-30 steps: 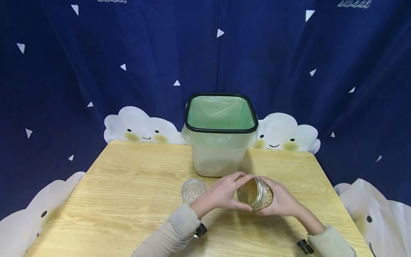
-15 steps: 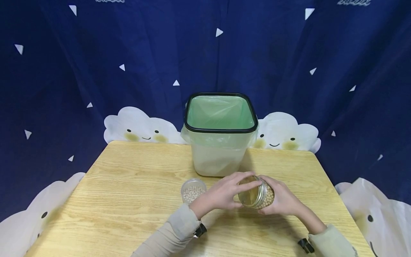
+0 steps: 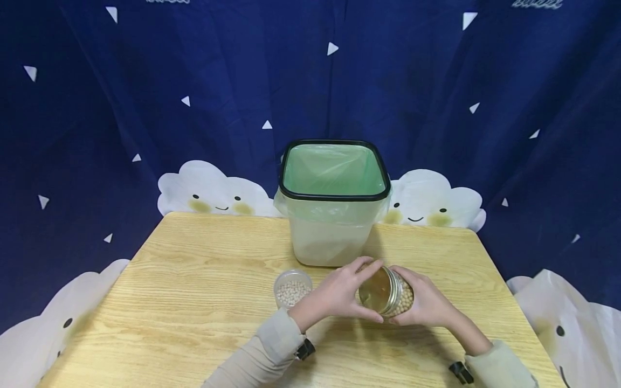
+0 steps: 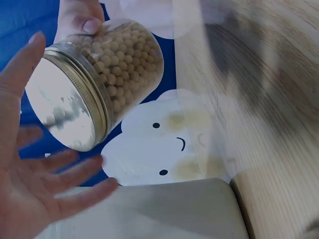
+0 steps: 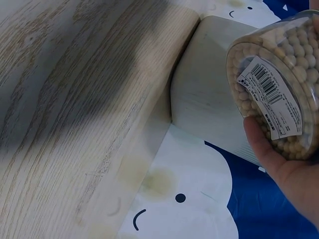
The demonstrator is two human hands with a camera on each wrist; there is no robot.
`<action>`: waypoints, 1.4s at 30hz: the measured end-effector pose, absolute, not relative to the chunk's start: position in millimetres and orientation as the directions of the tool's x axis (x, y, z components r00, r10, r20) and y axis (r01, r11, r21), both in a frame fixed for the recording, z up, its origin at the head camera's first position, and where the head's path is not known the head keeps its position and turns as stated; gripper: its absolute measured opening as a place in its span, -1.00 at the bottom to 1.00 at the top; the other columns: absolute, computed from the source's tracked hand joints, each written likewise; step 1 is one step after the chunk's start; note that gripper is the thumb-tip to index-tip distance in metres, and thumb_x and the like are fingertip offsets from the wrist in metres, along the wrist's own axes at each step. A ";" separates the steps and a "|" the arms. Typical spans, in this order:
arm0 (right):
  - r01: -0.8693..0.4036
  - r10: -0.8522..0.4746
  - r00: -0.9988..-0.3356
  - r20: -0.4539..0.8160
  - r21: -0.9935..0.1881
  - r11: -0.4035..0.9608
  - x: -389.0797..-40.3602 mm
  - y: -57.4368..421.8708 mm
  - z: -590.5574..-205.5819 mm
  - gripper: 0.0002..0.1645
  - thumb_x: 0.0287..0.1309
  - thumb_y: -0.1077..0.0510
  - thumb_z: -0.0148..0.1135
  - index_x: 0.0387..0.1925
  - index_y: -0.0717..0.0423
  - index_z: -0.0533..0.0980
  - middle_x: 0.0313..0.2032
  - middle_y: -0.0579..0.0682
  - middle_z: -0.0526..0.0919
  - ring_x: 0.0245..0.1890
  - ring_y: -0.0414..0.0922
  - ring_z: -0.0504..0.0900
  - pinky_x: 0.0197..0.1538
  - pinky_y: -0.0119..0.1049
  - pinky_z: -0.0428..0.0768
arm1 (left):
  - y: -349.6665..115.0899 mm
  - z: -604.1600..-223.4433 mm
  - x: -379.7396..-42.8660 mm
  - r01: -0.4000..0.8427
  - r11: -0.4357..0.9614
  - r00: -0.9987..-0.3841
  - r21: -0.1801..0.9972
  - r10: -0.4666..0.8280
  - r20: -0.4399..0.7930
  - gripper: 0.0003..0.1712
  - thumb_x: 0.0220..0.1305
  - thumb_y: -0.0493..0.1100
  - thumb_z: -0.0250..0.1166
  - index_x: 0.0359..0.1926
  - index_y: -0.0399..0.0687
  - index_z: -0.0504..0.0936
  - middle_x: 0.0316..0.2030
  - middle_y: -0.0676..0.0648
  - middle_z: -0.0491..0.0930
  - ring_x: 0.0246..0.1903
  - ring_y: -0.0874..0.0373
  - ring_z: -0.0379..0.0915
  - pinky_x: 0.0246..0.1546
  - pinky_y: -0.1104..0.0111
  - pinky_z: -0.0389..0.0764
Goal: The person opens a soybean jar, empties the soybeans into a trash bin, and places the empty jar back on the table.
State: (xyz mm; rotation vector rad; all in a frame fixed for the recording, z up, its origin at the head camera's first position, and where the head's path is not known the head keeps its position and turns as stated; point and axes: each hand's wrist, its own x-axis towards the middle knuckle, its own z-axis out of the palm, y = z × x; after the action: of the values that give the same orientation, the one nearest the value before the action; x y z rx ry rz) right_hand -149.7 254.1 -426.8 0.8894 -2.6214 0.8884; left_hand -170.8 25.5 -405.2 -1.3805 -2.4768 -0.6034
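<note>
A clear jar [image 4: 124, 64] full of small round beige balls lies tilted on its side above the table, its metal screw lid [image 4: 62, 104] facing left. My right hand [image 3: 427, 302] grips the jar's body; a barcode label [image 5: 273, 97] shows on its base in the right wrist view. My left hand [image 3: 339, 293] is spread about the lid, thumb and fingers on opposite sides. In the left wrist view its fingers [image 4: 79, 174] are fairly straight and blurred, and several appear apart from the lid. Whether any fingertip touches the rim I cannot tell.
A small clear round tub [image 3: 292, 288] of paler balls stands left of the jar, partly behind my left forearm. Behind the hands is a white bin [image 3: 332, 231] with a black rim and green liner. The wooden table [image 3: 204, 280] ends before a blue curtain [image 3: 233, 81].
The left fingers shift across the lid, then spread back around its edge, and the lid turns slightly. My right hand and the jar stay nearly in place.
</note>
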 end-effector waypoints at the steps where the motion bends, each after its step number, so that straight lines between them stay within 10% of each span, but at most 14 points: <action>1: -0.615 -0.473 -0.788 0.393 -0.472 0.632 -149.4 254.4 -426.8 0.10 -0.74 0.00 0.61 0.06 0.18 0.37 -0.16 -0.03 0.57 -0.26 -0.14 0.54 -0.28 -0.24 0.58 | 24.8 -405.1 -171.3 0.866 0.447 -0.500 0.224 0.766 0.404 0.14 -0.26 0.34 0.40 0.36 0.12 0.14 0.20 -0.11 0.24 0.04 0.08 0.36 0.01 0.32 0.43; 8: -0.597 -0.469 -0.802 0.371 -0.488 0.636 -148.3 254.7 -427.2 0.11 -0.72 0.03 0.61 0.07 0.26 0.34 -0.15 0.06 0.56 -0.29 -0.10 0.56 -0.31 -0.28 0.58 | 22.0 -405.6 -174.8 0.946 0.313 -0.319 0.091 0.832 0.453 -0.03 -0.21 0.07 0.48 0.29 0.11 0.27 0.24 -0.13 0.19 0.14 0.09 0.23 0.16 0.37 0.24; 22: -0.606 -0.476 -0.795 0.376 -0.489 0.627 -147.2 252.0 -428.5 0.12 -0.77 0.03 0.61 0.07 0.16 0.36 -0.13 -0.04 0.56 -0.24 -0.16 0.54 -0.26 -0.24 0.58 | 27.1 -405.7 -166.3 0.817 0.510 -0.577 0.270 0.721 0.384 0.11 -0.25 0.38 0.37 0.33 0.09 0.20 0.01 -0.10 0.44 -0.16 0.10 0.49 -0.14 0.40 0.51; 29: -0.599 -0.470 -0.801 0.372 -0.490 0.633 -149.0 254.1 -427.2 0.13 -0.74 0.04 0.61 0.08 0.24 0.33 -0.16 0.07 0.56 -0.30 -0.09 0.57 -0.32 -0.29 0.59 | 22.5 -406.6 -171.9 0.923 0.371 -0.380 0.103 0.831 0.406 0.01 -0.20 0.13 0.47 0.33 0.26 0.20 0.33 -0.09 0.02 0.21 0.03 0.13 0.14 0.27 0.30; 33: -0.601 -0.470 -0.799 0.374 -0.473 0.644 -148.5 254.4 -426.2 0.14 -0.75 0.05 0.61 0.08 0.28 0.33 -0.15 0.11 0.56 -0.29 -0.06 0.57 -0.32 -0.28 0.59 | 22.5 -406.5 -173.4 0.945 0.325 -0.302 0.024 0.847 0.438 -0.14 -0.12 0.02 0.44 0.27 0.25 0.31 0.29 -0.08 0.13 0.17 0.04 0.18 0.15 0.32 0.27; 42: -0.619 -0.478 -0.784 0.396 -0.450 0.643 -147.4 251.6 -428.1 0.11 -0.75 0.01 0.60 0.07 0.21 0.37 -0.13 0.03 0.57 -0.24 -0.11 0.55 -0.25 -0.20 0.58 | 24.3 -407.2 -170.0 0.865 0.447 -0.502 0.229 0.754 0.424 0.04 -0.24 0.31 0.41 0.31 0.12 0.26 0.00 -0.06 0.41 -0.12 0.14 0.43 -0.09 0.45 0.46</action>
State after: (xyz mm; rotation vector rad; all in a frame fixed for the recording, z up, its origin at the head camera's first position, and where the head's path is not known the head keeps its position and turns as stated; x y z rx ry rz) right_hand -147.4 251.6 -428.1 0.8914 -2.6236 0.8519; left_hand -170.0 24.3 -407.2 -1.3977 -2.4408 -0.6129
